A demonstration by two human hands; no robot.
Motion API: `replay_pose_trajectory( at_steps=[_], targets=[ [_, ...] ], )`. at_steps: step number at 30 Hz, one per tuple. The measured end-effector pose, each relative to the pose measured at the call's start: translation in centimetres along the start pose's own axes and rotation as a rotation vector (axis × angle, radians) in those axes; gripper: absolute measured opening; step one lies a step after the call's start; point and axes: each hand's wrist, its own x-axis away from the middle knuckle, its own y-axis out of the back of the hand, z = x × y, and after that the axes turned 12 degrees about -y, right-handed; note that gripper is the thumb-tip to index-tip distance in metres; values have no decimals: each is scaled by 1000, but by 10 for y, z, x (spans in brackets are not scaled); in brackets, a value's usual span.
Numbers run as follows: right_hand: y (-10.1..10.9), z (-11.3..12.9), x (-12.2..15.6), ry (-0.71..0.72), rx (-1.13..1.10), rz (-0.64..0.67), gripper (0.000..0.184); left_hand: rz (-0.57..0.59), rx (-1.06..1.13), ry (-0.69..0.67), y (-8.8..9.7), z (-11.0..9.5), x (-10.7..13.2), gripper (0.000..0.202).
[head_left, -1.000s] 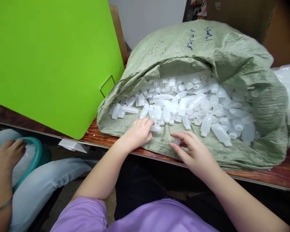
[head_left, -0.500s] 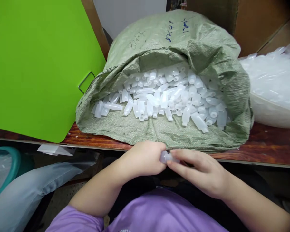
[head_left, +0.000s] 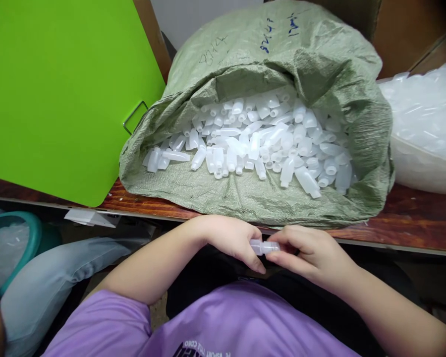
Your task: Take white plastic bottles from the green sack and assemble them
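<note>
Both hands have drawn back from the sack (head_left: 245,198) to just below the desk's (head_left: 412,223) front edge. The left hand (head_left: 234,240) and right hand (head_left: 312,253) each hold a tight grip on one small clear bottle (head_left: 264,247).

around the bench
lime-green board (head_left: 59,89) stands left of a woven green sack (head_left: 282,49) of white bottles (head_left: 252,144) on the wooden table (head_left: 412,223); clear plastic bag (head_left: 427,124) right, teal basin (head_left: 35,232) below.

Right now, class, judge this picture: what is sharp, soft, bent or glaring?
Head view: woven sack and loose bottles sharp; held bottle between left hand and right hand slightly softer; table edge bows slightly, wide-angle distortion; even light, faint sheen on clear bag; top-right corner darkens.
</note>
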Motion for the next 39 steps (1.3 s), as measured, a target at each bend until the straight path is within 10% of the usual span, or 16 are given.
replay_pose_trajectory(
  at_steps=[4, 12, 32, 39],
  targets=[
    [-8, -2, 2, -49, 86, 2, 64, 21, 101, 0, -5, 5, -5, 34],
    [-7, -12, 13, 136, 28, -37, 20, -14, 202, -39, -8, 10, -4, 29],
    [-24, -1, 4, -29, 0, -19, 36, -211, 306, -18, -27, 22, 3, 21],
    [-21, 2, -3, 198, 72, 4, 16, -217, 410, -50, -29, 29, 6, 19]
  ],
)
